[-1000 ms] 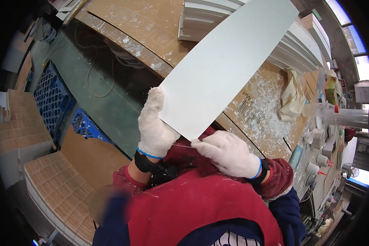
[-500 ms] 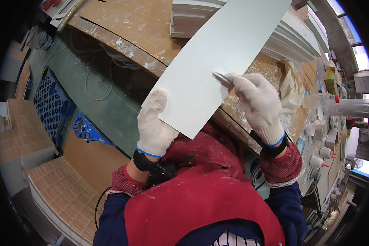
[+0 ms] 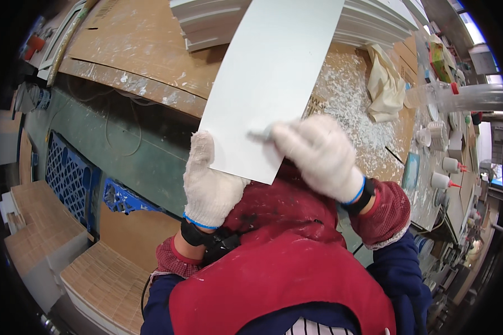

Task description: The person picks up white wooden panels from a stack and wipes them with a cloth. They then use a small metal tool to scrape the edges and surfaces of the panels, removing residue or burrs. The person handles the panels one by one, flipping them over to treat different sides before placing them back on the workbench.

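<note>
A long white panel [image 3: 271,72] stretches away from me, its near end above my lap. My left hand [image 3: 211,184], in a white knit glove, grips its near left corner, thumb on top and the other fingers underneath. Over the near part of the panel is my right hand [image 3: 318,153], gloved too and smeared by motion. Its fingers are closed on a thin, flat metal blade [image 3: 258,135], whose tip is at the panel's face. The blade is blurred, so its exact kind does not show.
White slats [image 3: 369,22] are stacked on the cardboard-covered bench [image 3: 134,44], with white flakes and a cream cloth [image 3: 384,84] nearby. Red-tipped white bottles [image 3: 451,166] stand at right. A blue plastic crate [image 3: 70,173] and stacked wood-look boards [image 3: 103,279] are at left.
The panel's far end has swung left, so it points more directly away from me. My right hand has moved left and nearer with the blade. My left hand keeps its grip.
</note>
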Motion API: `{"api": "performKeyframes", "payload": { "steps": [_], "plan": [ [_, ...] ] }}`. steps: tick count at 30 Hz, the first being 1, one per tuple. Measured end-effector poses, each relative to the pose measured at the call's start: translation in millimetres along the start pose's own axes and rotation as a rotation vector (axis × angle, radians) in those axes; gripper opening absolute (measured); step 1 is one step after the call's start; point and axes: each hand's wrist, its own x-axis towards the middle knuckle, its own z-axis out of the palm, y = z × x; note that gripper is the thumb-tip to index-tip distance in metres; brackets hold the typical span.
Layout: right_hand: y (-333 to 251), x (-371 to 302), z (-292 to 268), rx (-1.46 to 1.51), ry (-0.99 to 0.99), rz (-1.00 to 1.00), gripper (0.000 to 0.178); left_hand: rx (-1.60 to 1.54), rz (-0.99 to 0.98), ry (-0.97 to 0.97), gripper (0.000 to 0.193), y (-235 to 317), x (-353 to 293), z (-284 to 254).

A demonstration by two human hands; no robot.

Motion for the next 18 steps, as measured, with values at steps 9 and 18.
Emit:
{"api": "performKeyframes", "payload": {
  "steps": [9,18],
  "plan": [
    [1,-16,-11,0.357,-0.014,0.212,0.021,0.376,0.117,0.148,0.052,-7,-2,9],
    [-13,-14,-7,0.101,-0.162,0.117,0.025,0.317,0.06,0.079,0.054,1,0,-9]
  ]
}}
